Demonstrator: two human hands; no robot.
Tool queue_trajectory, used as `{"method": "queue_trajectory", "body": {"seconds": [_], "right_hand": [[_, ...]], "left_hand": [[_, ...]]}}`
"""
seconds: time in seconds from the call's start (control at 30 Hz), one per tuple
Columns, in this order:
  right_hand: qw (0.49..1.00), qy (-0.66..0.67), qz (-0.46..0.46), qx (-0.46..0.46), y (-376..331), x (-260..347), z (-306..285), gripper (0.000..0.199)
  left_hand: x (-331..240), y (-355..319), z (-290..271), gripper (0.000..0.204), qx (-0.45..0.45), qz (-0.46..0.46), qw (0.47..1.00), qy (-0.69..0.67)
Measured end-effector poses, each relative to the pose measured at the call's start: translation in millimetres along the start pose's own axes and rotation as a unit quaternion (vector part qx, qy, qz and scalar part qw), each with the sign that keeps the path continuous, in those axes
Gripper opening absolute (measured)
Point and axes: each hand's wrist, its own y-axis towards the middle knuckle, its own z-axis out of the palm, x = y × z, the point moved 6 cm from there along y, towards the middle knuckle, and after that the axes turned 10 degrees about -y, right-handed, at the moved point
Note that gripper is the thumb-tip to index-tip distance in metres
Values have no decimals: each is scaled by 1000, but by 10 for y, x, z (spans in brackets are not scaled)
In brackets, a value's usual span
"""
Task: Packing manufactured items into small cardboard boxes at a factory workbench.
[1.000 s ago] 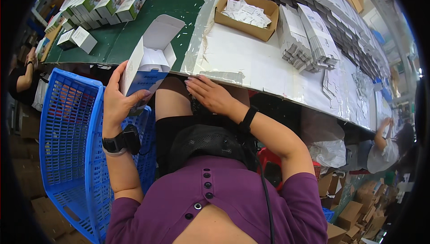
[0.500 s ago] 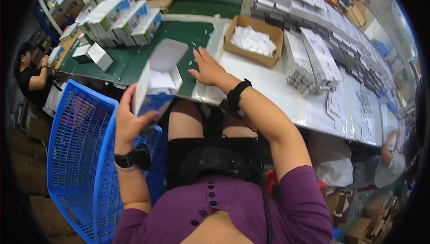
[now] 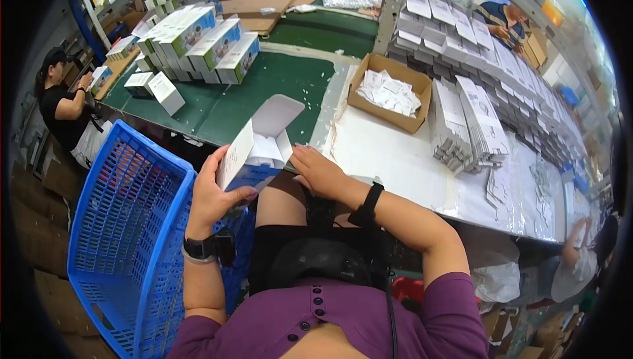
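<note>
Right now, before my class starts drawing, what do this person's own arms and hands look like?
The left hand and right hand are ungloved. Short purple sleeves leave the forearms bare. On the left wrist sit a black strap, a chunky dark block and a thin pale band; on the right, a black wristband.

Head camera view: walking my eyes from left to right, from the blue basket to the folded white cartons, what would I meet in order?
Blue basket → left hand → open box → right hand → brown tray of small white packets → folded white cartons.
</note>
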Motion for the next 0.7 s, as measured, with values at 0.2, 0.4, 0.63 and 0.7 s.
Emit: {"method": "queue_trajectory", "body": {"seconds": [0.2, 0.4, 0.63, 0.7], "right_hand": [[998, -2, -18, -56, -372, 135, -15, 47], [968, -230, -94, -42, -576, 350, -108, 49], [962, -243, -125, 11, -836, 390, 64, 44], [977, -165, -136, 7, -900, 356, 35, 40]], "left_hand": [[115, 229, 141, 87, 16, -2, 998, -55], [149, 264, 229, 87, 32, -4, 999, -26], [114, 256, 327, 89, 78, -1, 997, 14], [81, 275, 407, 90, 102, 9, 995, -16]]}}
